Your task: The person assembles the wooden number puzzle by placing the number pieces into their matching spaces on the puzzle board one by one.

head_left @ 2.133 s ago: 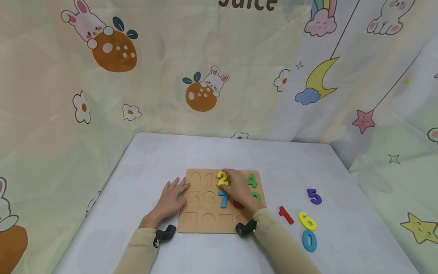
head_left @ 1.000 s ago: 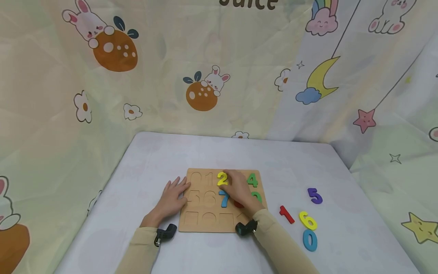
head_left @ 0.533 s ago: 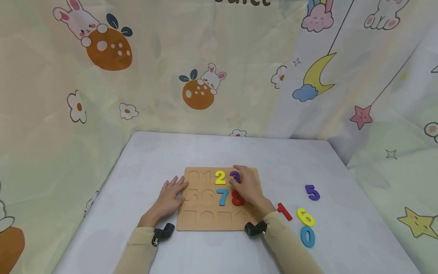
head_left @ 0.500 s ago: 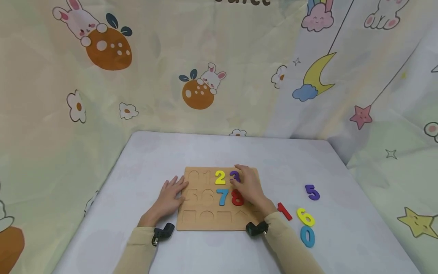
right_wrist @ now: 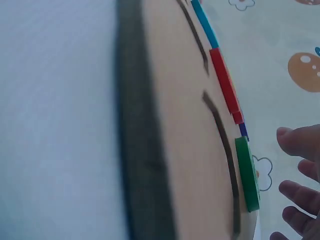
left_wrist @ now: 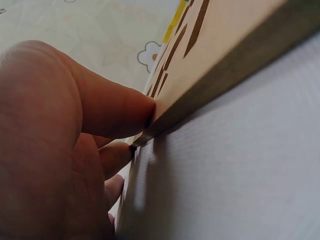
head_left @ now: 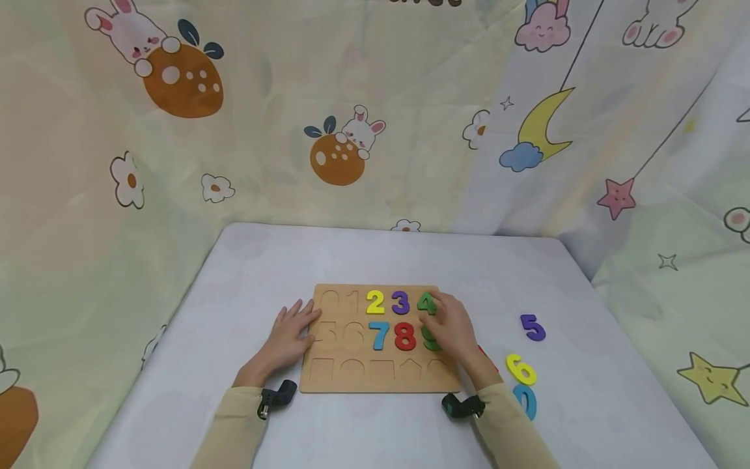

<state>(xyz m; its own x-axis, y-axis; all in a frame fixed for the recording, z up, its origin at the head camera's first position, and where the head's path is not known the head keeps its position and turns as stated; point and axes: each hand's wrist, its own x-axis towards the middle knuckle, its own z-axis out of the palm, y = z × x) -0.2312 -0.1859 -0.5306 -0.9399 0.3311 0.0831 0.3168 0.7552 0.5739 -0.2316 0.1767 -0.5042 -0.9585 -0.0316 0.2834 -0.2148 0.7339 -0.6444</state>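
Observation:
A wooden number puzzle board [head_left: 363, 384] lies on the table. My left hand [head_left: 288, 335] rests at its left edge with fingers extended; the thumb [left_wrist: 117, 112] touches the edge in the left wrist view. Set in the board are a yellow 2 [head_left: 375, 302], purple 3 [head_left: 401, 302], green 4 [head_left: 426, 302], blue 7 [head_left: 379, 335], red 8 [head_left: 405, 336] and green 9 [head_left: 430, 339]. My right hand [head_left: 456, 329] hovers over the board's right side, beside the 4 and partly covering the 9. In the right wrist view its fingers [right_wrist: 300, 192] are loosely spread and hold nothing.
Right of the board lie a purple 5 [head_left: 533, 327], a yellow 6 [head_left: 521, 369] and a blue 0 [head_left: 525, 400], partly behind the right sleeve. A red piece [head_left: 487, 357] is mostly hidden by the right wrist. A patterned curtain [head_left: 263, 130] hangs behind the white table [head_left: 351, 254].
My right hand has moved right, from beside the 2 past the purple 3 to the green 4. The 3 and the red 8 are uncovered. My left hand stays at the board's edge.

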